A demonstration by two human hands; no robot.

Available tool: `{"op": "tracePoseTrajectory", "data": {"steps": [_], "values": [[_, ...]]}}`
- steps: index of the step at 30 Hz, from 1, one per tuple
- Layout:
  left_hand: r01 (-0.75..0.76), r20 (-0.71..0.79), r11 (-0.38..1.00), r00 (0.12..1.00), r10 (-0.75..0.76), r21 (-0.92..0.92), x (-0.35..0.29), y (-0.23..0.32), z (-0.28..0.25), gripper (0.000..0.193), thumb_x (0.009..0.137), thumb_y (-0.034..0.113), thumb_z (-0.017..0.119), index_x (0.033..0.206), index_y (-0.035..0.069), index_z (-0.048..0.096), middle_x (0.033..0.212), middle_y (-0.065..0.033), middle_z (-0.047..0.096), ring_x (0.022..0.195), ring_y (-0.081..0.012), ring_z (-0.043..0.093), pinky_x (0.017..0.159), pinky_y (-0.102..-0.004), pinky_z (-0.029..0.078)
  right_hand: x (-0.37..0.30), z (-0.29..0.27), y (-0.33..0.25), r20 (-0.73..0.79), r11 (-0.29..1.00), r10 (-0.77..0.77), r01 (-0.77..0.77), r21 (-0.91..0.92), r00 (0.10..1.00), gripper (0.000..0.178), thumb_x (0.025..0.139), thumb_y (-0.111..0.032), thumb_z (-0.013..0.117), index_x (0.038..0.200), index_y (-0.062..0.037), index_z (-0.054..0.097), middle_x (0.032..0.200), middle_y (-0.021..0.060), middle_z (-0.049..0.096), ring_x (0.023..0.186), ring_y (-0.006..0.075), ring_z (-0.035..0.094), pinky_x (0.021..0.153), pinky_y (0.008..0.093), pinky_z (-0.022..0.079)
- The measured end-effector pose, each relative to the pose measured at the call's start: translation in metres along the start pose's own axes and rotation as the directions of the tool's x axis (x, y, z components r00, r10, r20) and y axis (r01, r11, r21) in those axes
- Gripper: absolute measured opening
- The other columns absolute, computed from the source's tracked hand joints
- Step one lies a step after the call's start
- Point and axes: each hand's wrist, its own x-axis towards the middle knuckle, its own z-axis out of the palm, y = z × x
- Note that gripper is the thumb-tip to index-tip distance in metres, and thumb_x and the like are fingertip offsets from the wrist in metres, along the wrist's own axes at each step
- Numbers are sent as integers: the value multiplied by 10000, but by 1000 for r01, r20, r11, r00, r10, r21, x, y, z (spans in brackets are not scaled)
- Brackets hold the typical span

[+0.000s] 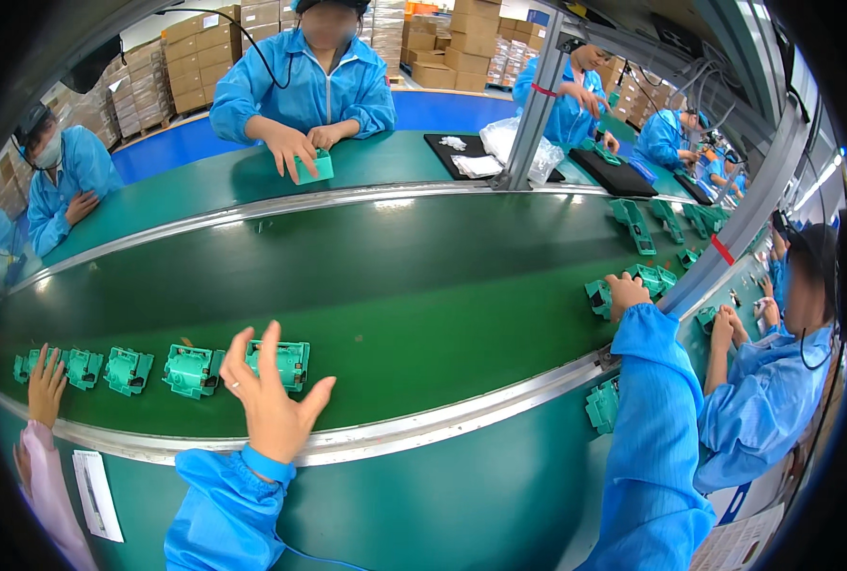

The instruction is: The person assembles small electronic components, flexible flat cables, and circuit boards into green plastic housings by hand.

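Observation:
My left hand is open over the belt's near side, thumb and fingers spread. Beside and partly behind its fingers sits a green plastic housing; nothing is gripped there. Stretched far to the right, my right hand has its fingers curled round another green plastic housing, partly hidden by the hand. A further housing lies just beyond that hand. Left of my left hand, more green housings stand in a row on the green conveyor belt.
A metal rail edges the belt, and a metal post rises at right. At far left, another person's hand reaches the row. A green housing and a white paper lie on the near table. Co-workers sit opposite and at right.

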Motion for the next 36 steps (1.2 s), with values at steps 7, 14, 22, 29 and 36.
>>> {"op": "tracePoseTrajectory", "data": {"steps": [7, 14, 22, 29, 36], "values": [[-79, 267, 759, 908, 322, -646, -27, 47, -1, 358, 701, 53, 614, 1042, -6, 521, 1006, -146, 512, 917, -281, 491, 816, -365, 395, -31, -49, -17, -187, 802, -437, 475, 361, 880, 676, 533, -196, 699, 1138, -20, 455, 1062, 216, 519, 998, 370, 488, 832, 381, 428], [795, 778, -104, 607, 162, -598, -49, 30, 16, 374, 857, 129, 522, 1193, 19, 399, 1068, -105, 525, 987, -201, 523, 856, -325, 412, -197, -89, -133, -600, 280, -655, 885, 371, 459, 727, 547, -108, 681, 1219, -80, 406, 1049, 192, 449, 972, 353, 455, 827, 423, 402], [716, 739, -583, 617, 271, -384, -54, 8, 29, 386, 850, 52, 488, 1218, 16, 376, 1146, -122, 490, 1053, -211, 495, 902, -363, 405, -222, -29, -178, -748, -13, -509, 865, 502, 427, 810, 537, -118, 755, 1240, -37, 361, 1175, 202, 400, 1069, 371, 407, 889, 423, 374], [709, 748, -633, 594, 298, -310, -52, 3, 35, 458, 836, 40, 499, 1262, 9, 333, 1170, -133, 468, 1067, -216, 487, 915, -356, 401, -213, -6, -181, -717, -165, -448, 738, 654, 535, 838, 561, -121, 781, 1250, -3, 317, 1152, 193, 459, 1090, 356, 436, 913, 424, 359], [759, 749, -228, 646, 149, -610, -48, 11, 34, 715, 748, -19, 579, 1351, 35, 200, 1209, -158, 423, 1058, -220, 470, 898, -338, 396, -202, 3, -181, -795, -133, -438, 845, 518, 419, 831, 571, -91, 760, 1265, -17, 310, 1203, 187, 423, 1132, 373, 403, 929, 429, 348]]}}
